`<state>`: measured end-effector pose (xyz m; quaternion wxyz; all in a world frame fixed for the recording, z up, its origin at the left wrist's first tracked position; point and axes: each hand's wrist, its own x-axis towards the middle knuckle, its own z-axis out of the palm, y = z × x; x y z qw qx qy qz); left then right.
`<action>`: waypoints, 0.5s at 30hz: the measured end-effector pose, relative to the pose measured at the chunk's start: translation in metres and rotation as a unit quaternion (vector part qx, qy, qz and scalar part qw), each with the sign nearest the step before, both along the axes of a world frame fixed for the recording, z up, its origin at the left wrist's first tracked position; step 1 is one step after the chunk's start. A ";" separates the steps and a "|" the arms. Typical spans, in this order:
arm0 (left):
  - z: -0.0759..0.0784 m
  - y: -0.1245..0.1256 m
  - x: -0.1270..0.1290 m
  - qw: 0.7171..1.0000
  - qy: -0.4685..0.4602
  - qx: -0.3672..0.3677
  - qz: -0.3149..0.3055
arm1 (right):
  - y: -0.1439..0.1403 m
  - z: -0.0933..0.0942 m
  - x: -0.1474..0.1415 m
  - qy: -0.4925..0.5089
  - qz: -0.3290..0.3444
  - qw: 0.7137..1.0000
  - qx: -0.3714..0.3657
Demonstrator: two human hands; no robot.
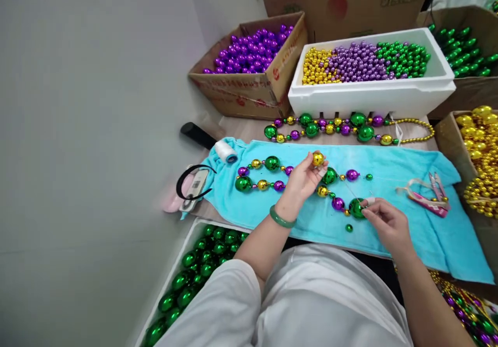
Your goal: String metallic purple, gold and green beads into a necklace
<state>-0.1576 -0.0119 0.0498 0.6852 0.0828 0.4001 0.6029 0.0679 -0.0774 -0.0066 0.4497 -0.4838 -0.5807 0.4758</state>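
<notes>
A shiny gold bead (318,158) is held in the fingertips of my left hand (305,177), which wears a green bangle (282,217). My right hand (386,222) is closed in a pinch on a thin, straight needle or thread (355,195); I cannot tell which. Right below those fingers lies a big green bead (356,208), at the end of a strand of purple, gold and green beads. That bead strand (263,184) loops across a turquoise towel (389,170), partly hidden behind my left hand. Two small green beads (349,228) lie loose near its ends.
Behind the towel lies another bead necklace (329,128). A white foam box (369,98) and a carton (241,90) hold beads. Snips (436,186), a thread spool (226,151) and a black headband (182,181) rest on the towel or near its edges. Large green beads (189,259) fill a box at lower left.
</notes>
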 end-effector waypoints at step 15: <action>-0.001 0.007 0.010 0.995 -0.087 -0.022 0.052 | -0.005 -0.006 0.002 -0.022 0.008 1.000 -0.008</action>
